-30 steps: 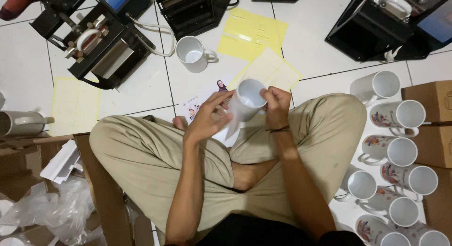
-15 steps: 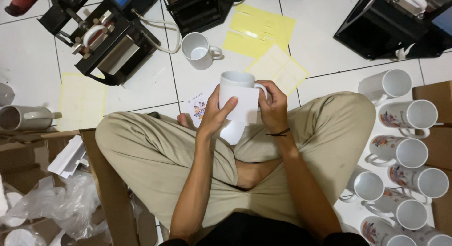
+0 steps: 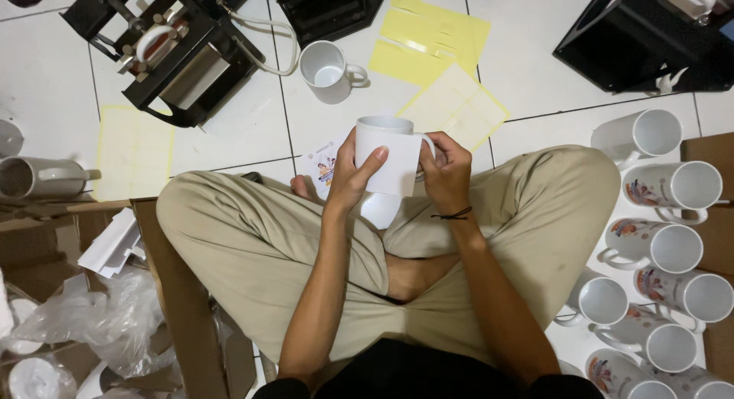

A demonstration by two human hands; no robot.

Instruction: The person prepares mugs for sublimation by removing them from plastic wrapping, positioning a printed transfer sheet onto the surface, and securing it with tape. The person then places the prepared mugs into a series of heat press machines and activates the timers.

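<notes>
- Two hands raised over crossed legs in beige trousers (image 3: 260, 246), seen from above, both on one white mug (image 3: 386, 158).
- Far left: grey mug (image 3: 34, 177) lying on its side on the white tiled floor (image 3: 46, 78), with a pale yellow sheet (image 3: 134, 150) just right of it.
- Near left: open cardboard box (image 3: 172, 292), crumpled clear plastic (image 3: 92, 322) and white paper scraps (image 3: 111, 242).
- Far left of centre: black mug press (image 3: 172, 59), with an empty white mug (image 3: 329, 70) standing on the floor just right of it.
- Centre: left hand (image 3: 352, 177) wrapped round the left side of the white mug, thumb across a white sheet (image 3: 399, 163) pressed onto the mug wall, fingers curled behind.
- White mug held upright above the lap, rim toward the far side, handle on the right.
- Small printed paper (image 3: 325, 166) on the floor just beyond the left hand.
- Right hand (image 3: 447, 173) closed on the mug's right side by the handle, fingertips pinching the sheet's edge against the mug; dark band at the wrist.
- Yellow sheets (image 3: 440, 51) on the floor beyond the hands.
- Far right: second black press (image 3: 642, 36).
- Right: rows of printed mugs (image 3: 673, 246) lying on their sides, openings facing right, beside cardboard (image 3: 715, 147).
</notes>
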